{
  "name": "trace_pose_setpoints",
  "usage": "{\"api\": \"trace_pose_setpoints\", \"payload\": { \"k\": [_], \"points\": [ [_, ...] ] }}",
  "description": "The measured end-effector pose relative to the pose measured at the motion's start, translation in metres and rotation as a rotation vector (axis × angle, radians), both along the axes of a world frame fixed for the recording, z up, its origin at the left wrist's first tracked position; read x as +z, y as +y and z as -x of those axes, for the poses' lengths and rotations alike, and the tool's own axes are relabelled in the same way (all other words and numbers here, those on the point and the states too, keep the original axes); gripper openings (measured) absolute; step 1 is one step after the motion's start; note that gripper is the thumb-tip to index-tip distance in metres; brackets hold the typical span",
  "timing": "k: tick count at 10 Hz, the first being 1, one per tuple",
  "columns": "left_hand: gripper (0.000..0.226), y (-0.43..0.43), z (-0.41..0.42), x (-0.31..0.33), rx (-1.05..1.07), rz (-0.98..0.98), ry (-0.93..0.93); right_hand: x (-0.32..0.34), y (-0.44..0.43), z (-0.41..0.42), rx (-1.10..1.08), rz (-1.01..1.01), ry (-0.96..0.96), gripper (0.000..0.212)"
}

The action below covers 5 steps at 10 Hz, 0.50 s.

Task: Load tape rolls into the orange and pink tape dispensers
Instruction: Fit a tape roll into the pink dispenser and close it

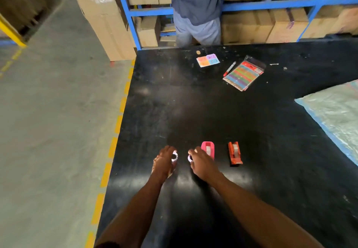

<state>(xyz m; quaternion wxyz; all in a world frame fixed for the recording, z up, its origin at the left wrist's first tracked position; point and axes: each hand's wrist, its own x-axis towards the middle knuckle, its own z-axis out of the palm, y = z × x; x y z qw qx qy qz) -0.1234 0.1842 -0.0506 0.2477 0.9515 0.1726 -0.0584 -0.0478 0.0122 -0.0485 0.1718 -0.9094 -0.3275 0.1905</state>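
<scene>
My left hand (163, 163) has its fingers closed on a small white patterned tape roll (174, 156); my right hand (201, 163) pinches a second patterned roll (190, 158) beside the pink plastic dispenser (208, 149). The orange dispenser (235, 153) stands right of it on the black surface (213, 112).

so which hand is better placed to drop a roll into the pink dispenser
Right, probably. The right hand is on a tape roll and sits right beside the pink dispenser; the left hand, on the other roll, is farther off.
</scene>
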Motion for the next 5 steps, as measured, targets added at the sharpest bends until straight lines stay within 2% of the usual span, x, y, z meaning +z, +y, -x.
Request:
{"api": "trace_pose_setpoints", "payload": {
  "k": [3, 5],
  "points": [
    [0.036, 0.008, -0.016, -0.026, 0.037, 0.044, 0.131, -0.02, 0.034, -0.005, -0.076, 0.205, -0.044, 0.039],
    [0.051, 0.005, -0.006, -0.025, -0.018, 0.01, 0.072, -0.021, 0.031, -0.002, -0.082, 0.159, -0.098, 0.04]
  ]
}}
